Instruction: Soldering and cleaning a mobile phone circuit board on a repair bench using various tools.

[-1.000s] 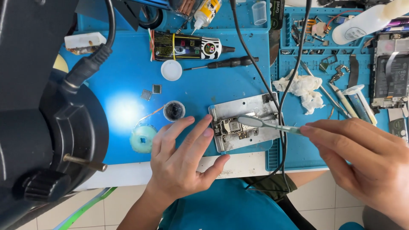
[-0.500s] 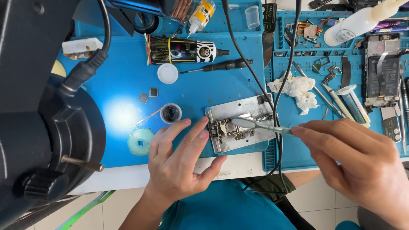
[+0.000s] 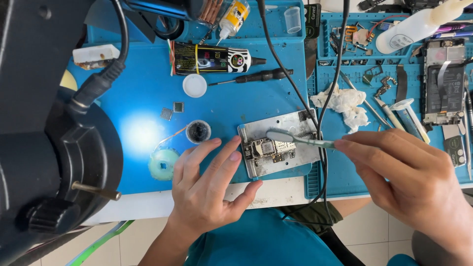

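A small circuit board [image 3: 268, 148] is clamped in a grey metal holder plate [image 3: 290, 162] on the blue work mat [image 3: 143, 98]. My right hand [image 3: 419, 182] grips a pale green brush [image 3: 300, 139] by its handle, and the brush head lies over the board's upper edge. My left hand [image 3: 209, 189] rests flat at the mat's front edge. Its fingers are spread, with the fingertips touching the left side of the holder plate.
A black microscope body [image 3: 49, 148] fills the left. A small round pot [image 3: 198, 131], a white cap [image 3: 194, 85], a black tube [image 3: 212, 59], a screwdriver [image 3: 256, 76], crumpled tissue [image 3: 345, 103], black cables [image 3: 322, 128] and an opened phone [image 3: 443, 83] lie around.
The brush head has moved a little left and up across the board. My left hand stays against the holder plate.
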